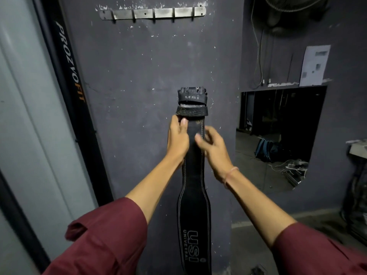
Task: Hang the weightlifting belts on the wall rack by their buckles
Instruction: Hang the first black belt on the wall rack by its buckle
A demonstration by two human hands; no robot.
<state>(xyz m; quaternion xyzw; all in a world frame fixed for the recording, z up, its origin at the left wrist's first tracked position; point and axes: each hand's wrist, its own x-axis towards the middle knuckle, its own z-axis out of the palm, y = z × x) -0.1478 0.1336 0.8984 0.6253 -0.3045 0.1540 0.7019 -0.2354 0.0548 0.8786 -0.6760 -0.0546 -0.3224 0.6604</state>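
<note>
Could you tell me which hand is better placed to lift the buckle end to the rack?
Probably left: the left hand grips the belt higher than the right hand, nearest the buckle end; the rack is up-left.

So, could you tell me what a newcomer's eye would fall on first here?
The black USI belt, held upright at centre before the dark wall, with the left hand and right hand gripping its edges just below the buckle end. Next, the metal hook rack high on the wall above, nothing hanging on it.
</note>
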